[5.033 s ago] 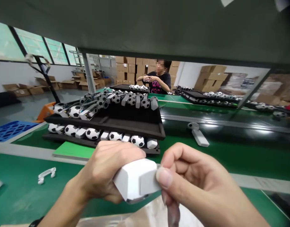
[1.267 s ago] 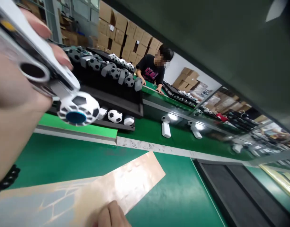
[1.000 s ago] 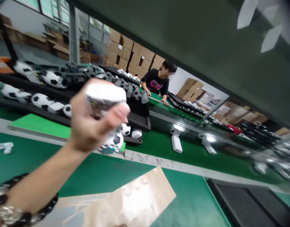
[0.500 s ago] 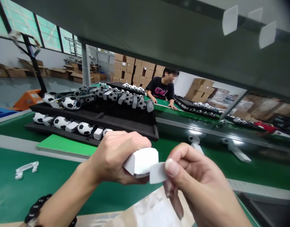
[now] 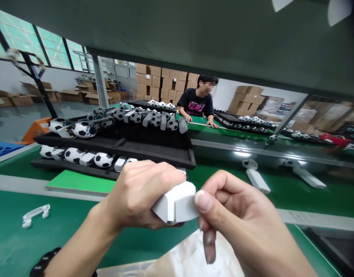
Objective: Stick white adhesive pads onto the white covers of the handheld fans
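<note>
The left hand (image 5: 139, 194) is clenched around a white plastic casing (image 5: 175, 204), held in the air above the worktop (image 5: 64, 238) near its front edge, while the right hand (image 5: 237, 219) pinches the casing's end between thumb and bent fingers. A firm left grip steadies the casing against that pinch. A plastic sheet (image 5: 194, 257) lies below; a white bracket (image 5: 35, 215) sits left; black trays (image 5: 113, 148) of footballs (image 5: 103, 159) stand beyond.
</note>
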Motion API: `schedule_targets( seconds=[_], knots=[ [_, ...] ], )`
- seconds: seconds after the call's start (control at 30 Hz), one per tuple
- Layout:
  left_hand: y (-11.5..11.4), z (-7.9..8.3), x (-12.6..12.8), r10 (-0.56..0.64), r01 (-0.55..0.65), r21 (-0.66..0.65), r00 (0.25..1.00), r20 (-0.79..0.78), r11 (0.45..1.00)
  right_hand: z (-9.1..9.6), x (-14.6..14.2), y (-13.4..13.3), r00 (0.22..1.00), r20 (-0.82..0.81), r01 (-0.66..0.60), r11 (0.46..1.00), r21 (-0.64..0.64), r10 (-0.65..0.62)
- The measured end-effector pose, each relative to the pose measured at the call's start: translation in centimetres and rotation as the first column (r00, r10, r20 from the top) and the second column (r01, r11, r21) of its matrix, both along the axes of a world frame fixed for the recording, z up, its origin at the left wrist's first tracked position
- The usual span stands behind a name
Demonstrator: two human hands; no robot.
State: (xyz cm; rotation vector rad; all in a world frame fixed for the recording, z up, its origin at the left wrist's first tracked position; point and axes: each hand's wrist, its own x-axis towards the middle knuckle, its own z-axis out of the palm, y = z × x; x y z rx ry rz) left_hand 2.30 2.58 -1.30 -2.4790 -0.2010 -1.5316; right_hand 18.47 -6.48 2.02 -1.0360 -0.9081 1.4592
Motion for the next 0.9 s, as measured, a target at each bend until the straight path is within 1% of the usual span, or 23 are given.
schedule_targets(
  seconds=[0.2, 0.53, 0.73, 0.9],
  knots=[
    [-0.07, 0.02, 0.12, -0.010, 0.010, -0.011, 1.000, -0.007, 1.000, -0.07, -0.10, -0.01, 1.000, 0.023, 0.018, 1.000, -0.002, -0.018],
    [0.02, -0.14, 0.09, -0.019, 0.019, -0.004, 1.000, -0.006, 1.000, 0.06, 0.13, -0.02, 1.000, 0.010, -0.004, 1.000, 0.004, 0.004],
    [-0.36, -0.18, 0.03, 0.015, -0.016, -0.040, 1.000, -0.019, 0.999, 0.19, -0.02, -0.08, 1.000, 0.019, 0.004, 1.000, 0.000, -0.004],
    [-0.38, -0.19, -0.08, 0.014, -0.015, -0.037, 1.000, -0.019, 0.999, 0.19, -0.05, -0.05, 0.999, 0.039, 0.012, 1.000, -0.008, -0.012]
  ],
)
